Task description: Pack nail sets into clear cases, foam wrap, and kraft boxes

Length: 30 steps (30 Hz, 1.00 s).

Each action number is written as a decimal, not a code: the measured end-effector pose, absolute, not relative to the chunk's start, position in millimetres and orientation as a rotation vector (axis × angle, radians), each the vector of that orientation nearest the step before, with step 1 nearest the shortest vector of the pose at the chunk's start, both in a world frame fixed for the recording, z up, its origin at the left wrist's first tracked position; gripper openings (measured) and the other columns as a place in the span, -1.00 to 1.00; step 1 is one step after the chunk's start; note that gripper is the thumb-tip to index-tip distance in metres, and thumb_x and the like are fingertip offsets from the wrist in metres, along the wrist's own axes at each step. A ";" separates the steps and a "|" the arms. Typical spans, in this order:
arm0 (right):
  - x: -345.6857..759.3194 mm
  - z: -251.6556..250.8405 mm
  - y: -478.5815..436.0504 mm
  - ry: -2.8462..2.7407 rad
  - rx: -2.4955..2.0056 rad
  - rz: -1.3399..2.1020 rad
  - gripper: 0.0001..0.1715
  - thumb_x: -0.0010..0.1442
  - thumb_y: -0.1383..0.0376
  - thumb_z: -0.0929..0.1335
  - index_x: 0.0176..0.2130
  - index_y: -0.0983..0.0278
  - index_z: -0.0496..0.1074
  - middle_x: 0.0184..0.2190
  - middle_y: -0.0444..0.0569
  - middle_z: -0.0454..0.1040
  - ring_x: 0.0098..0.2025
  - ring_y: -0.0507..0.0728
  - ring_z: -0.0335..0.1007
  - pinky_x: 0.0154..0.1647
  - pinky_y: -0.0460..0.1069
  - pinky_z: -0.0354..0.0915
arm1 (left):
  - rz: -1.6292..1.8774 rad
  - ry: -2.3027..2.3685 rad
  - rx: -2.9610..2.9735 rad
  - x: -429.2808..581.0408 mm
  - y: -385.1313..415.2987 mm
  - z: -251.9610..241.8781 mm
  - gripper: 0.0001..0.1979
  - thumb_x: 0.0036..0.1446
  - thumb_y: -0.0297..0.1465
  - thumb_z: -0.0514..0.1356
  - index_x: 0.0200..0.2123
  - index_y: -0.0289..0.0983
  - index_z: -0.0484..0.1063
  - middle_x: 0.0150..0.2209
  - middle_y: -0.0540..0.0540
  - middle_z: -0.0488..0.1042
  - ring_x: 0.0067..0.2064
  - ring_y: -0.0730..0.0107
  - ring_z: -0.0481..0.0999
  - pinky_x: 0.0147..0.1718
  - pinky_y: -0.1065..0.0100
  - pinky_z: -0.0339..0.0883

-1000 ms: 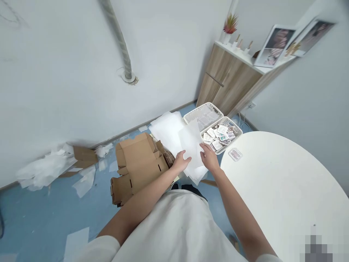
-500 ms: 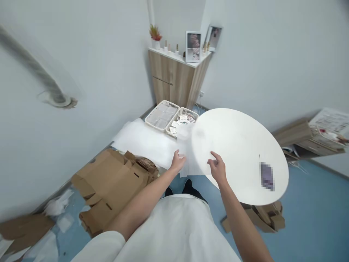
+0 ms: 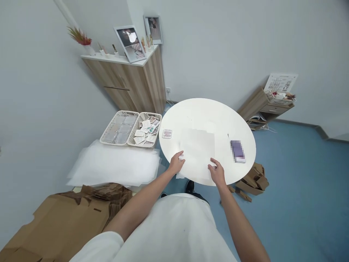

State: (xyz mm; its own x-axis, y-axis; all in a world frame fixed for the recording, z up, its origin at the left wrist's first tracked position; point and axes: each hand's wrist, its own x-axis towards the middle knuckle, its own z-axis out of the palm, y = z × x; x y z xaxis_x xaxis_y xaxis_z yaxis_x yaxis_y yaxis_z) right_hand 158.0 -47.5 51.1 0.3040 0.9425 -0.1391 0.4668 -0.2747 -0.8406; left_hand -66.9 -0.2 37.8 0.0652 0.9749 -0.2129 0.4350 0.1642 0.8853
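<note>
A thin, translucent white sheet (image 3: 197, 145) spreads over the near part of the round white table (image 3: 212, 109), with a lower corner hanging past the rim. My left hand (image 3: 177, 162) grips its left side, thumb and fingers curled. On the right side, my right hand (image 3: 217, 171) pinches the sheet near the table's front edge. A small clear case with pink pieces (image 3: 167, 134) lies on the table to the left of the sheet. Toward the table's right side is a blurred purple item (image 3: 237, 150).
Left of the table are a basket of flat clear packs (image 3: 120, 127), a basket of small cards (image 3: 145, 131) and a stack of white sheets (image 3: 114, 163). Flattened cardboard (image 3: 68, 218) lies nearer. A wooden cabinet (image 3: 131, 80) stands behind; cardboard pieces (image 3: 253, 180) are on the floor at right.
My view has turned right toward the table. Both hands have carried the white sheet from beside the table's left edge to over its top. The small clear case now shows.
</note>
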 end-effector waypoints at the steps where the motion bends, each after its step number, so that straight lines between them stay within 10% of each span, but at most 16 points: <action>1: 166.8 46.4 -45.8 -1.262 -1.882 0.858 -0.44 -0.02 0.17 0.24 -0.01 0.29 0.31 -0.16 0.04 0.42 -0.34 0.12 0.33 -0.31 0.06 0.27 | 0.728 1.513 1.443 -59.6 3.4 35.3 -0.50 -0.01 -0.46 0.12 0.07 -0.24 0.21 -0.05 -0.11 0.35 -0.27 0.43 0.38 -0.15 0.34 0.26; 22: 245.0 -26.2 -10.1 -1.913 -2.037 0.731 -0.45 0.04 0.35 0.23 0.07 0.25 0.19 0.05 0.12 0.20 0.06 0.29 0.12 -0.05 0.14 0.18 | 0.229 1.704 1.814 10.2 44.0 -21.6 -0.42 -0.04 -0.49 0.10 0.12 -0.29 0.10 0.06 -0.21 0.19 0.05 0.19 0.25 -0.02 0.22 0.19; 30: 238.8 -26.2 -12.5 -2.180 -1.891 0.547 -0.54 0.10 0.38 0.16 0.03 0.27 0.20 0.15 0.11 0.12 0.20 0.23 -0.06 0.11 0.16 -0.01 | 0.047 1.705 2.231 12.1 22.0 -14.9 -0.49 0.08 -0.36 0.03 0.13 -0.22 0.07 0.23 -0.19 -0.06 0.23 0.08 -0.08 0.09 0.03 -0.07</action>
